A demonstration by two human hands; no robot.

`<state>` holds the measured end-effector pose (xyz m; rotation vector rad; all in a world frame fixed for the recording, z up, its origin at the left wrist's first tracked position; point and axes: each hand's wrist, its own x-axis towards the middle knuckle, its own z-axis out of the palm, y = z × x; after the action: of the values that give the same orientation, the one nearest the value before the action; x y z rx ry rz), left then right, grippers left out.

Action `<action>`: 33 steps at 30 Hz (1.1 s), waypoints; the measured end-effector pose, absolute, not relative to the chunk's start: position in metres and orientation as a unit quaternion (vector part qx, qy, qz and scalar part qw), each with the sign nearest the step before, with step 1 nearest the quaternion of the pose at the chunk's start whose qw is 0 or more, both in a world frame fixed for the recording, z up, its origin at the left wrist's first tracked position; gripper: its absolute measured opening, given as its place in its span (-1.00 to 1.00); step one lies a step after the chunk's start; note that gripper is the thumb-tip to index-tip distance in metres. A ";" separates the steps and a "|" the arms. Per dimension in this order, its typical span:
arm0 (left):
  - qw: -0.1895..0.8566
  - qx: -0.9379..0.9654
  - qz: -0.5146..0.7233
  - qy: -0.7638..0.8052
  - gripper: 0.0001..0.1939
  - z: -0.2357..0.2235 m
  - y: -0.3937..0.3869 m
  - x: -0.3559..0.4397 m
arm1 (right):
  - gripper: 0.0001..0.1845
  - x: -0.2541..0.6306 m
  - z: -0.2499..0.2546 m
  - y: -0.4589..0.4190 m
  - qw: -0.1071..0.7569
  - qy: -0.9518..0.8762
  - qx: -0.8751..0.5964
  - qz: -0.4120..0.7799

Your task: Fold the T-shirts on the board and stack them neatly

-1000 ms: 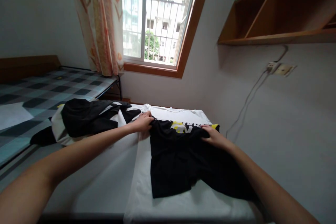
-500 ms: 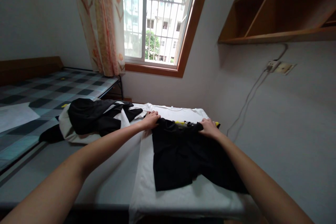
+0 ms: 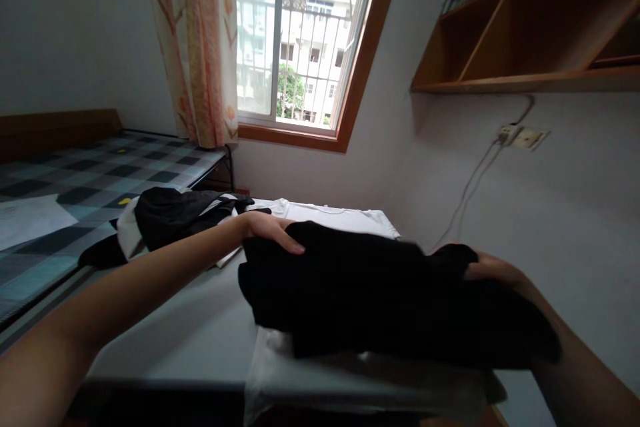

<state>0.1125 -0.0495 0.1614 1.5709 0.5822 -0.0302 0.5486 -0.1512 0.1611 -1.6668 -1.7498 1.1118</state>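
A pair of black shorts (image 3: 360,293) is held up in front of me, stretched sideways between both hands and blurred by motion. My left hand (image 3: 273,230) grips its upper left part, thumb on the near side. At the upper right, my right hand (image 3: 493,270) is closed on the cloth, with some fingers hidden by it. Beneath the shorts a white shirt (image 3: 345,217) lies spread on the table (image 3: 175,340); the shorts hide much of it. To the left is a heap of black and white clothes (image 3: 173,217), close behind my left forearm.
A bed with a checked cover (image 3: 150,160) stands at left, with a sheet of paper (image 3: 35,219) on it. Ahead are a curtain (image 3: 200,47) and a barred window (image 3: 307,47). A wooden shelf (image 3: 500,83) and a socket with cables (image 3: 520,137) are on the right wall.
The shorts have come up off the white shirt and nearer to me, held in both hands. My hands have moved farther apart.
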 end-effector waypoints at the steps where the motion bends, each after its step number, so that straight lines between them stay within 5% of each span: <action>1: 0.680 0.688 0.005 0.254 -0.56 0.168 -0.057 0.107 | -0.51 0.551 0.165 -0.155 0.262 -0.612 -0.611 0.427; 5: 0.656 0.701 0.034 0.279 -0.52 0.174 -0.058 0.096 | -0.55 0.540 0.176 -0.154 0.254 -0.598 -0.620 0.440; 14: 0.404 0.832 0.062 0.375 -0.73 0.096 -0.001 0.103 | -0.53 0.508 0.141 -0.106 0.051 -0.723 -0.583 0.367; 20: 0.505 0.795 0.081 0.325 -0.67 0.093 0.001 0.101 | -0.52 0.512 0.140 -0.095 0.078 -0.726 -0.582 0.359; 25: 0.621 0.705 0.075 0.334 -0.55 0.112 0.001 0.086 | -0.41 0.525 0.155 -0.103 0.191 -0.682 -0.582 0.399; 33: 0.479 0.729 0.207 0.443 -0.41 0.085 0.033 0.097 | -0.67 0.532 0.117 -0.054 0.173 -0.694 -0.683 0.148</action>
<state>0.0972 0.0325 0.0853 1.7793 1.0803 0.5048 0.5316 -0.0539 0.1172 -1.9360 -1.9692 0.4200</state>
